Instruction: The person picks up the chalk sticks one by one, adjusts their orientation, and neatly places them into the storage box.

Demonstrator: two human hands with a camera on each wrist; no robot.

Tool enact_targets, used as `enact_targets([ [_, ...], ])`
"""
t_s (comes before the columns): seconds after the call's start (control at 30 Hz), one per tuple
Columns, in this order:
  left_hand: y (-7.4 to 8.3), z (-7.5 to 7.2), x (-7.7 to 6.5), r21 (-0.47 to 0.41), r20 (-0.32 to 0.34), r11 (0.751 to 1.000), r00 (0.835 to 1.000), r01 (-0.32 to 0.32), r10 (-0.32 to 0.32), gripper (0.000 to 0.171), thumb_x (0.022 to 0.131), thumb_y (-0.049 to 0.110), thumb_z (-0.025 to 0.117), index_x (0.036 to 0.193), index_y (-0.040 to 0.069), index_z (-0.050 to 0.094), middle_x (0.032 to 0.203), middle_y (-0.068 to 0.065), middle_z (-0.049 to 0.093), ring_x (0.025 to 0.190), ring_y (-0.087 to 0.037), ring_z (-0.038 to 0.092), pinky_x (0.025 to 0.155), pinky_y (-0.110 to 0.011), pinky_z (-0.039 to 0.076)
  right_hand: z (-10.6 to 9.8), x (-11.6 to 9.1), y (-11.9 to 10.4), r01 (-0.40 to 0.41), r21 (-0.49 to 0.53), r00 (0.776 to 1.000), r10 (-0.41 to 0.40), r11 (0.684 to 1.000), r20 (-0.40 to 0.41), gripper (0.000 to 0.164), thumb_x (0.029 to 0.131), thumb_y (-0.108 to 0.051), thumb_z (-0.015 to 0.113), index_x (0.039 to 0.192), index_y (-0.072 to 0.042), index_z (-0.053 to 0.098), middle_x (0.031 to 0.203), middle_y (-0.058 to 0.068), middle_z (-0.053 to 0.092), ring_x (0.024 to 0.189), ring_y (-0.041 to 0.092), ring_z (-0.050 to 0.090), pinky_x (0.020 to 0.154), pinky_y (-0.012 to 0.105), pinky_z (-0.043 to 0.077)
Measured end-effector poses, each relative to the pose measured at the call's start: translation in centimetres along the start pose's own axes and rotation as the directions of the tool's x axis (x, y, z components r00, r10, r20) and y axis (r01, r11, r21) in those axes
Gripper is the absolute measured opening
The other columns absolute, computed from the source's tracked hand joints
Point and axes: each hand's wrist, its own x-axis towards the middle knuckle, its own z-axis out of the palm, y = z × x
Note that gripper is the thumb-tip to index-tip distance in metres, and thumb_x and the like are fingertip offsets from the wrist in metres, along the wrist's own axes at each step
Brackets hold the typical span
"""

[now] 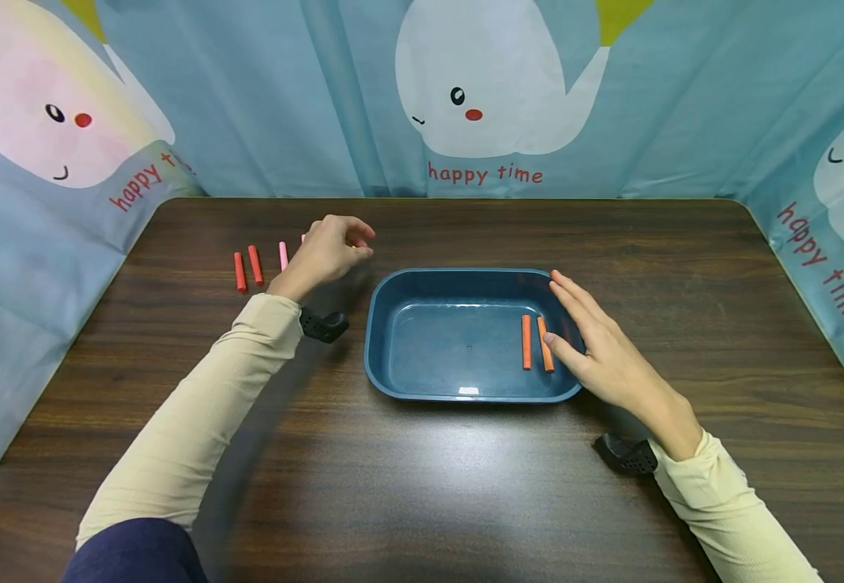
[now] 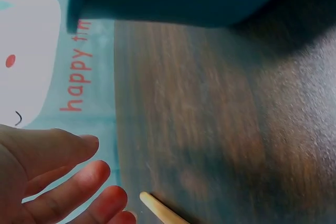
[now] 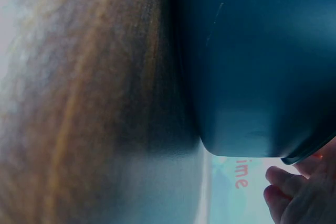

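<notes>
Left of the blue plastic tray (image 1: 429, 348), we see a slim pale-yellow stick (image 2: 164, 211) slanting beside the nearer left hand (image 1: 329, 251), fingers parted, empty; right hand (image 1: 600, 353) outstretched.

Tray (image 1: 436, 348) is smooth, semi-gloss plastic; orange sticks (image 1: 526, 342) look matt. Tabletop (image 1: 451, 486) shows glossy wood grain. Sleeve (image 1: 203, 429) is ribbed cloth.
</notes>
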Motion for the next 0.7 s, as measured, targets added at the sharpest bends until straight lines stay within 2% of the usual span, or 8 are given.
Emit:
enact_targets([
  [0.33, -1.7, 0.0, 0.5, -0.001, 0.015, 1.000, 1.000, -0.002, 0.002, 0.033, 0.096, 0.007, 0.061, 0.129, 0.002, 0.061, 0.114, -0.020, 0.065, 0.101, -0.031, 0.060, 0.086, -0.044, 0.050, 0.0, 0.0, 0.0, -0.001, -0.003, 1.000, 0.001, 1.000, 0.003, 0.067, 0.098, -0.019, 0.058, 0.156, -0.003, 0.027, 0.166, 0.007, 0.019, 0.149, 0.034, 0.027, 0.111, 0.063, 0.031],
  [0.7, -2.7, 0.0, 1.3, 0.062, 0.023, 0.995, 0.997, 0.078, -0.079, 0.036, 0.095, 0.008, 0.064, 0.129, 0.001, 0.060, 0.119, -0.022, 0.063, 0.104, -0.033, 0.060, 0.088, -0.045, 0.052, 0.0, 0.1, 0.1, -0.004, -0.003, 1.000, 0.004, 1.000, 0.003, 0.067, 0.098, -0.019, 0.058, 0.156, -0.004, 0.027, 0.166, 0.006, 0.019, 0.150, 0.033, 0.027, 0.111, 0.063, 0.031],
])
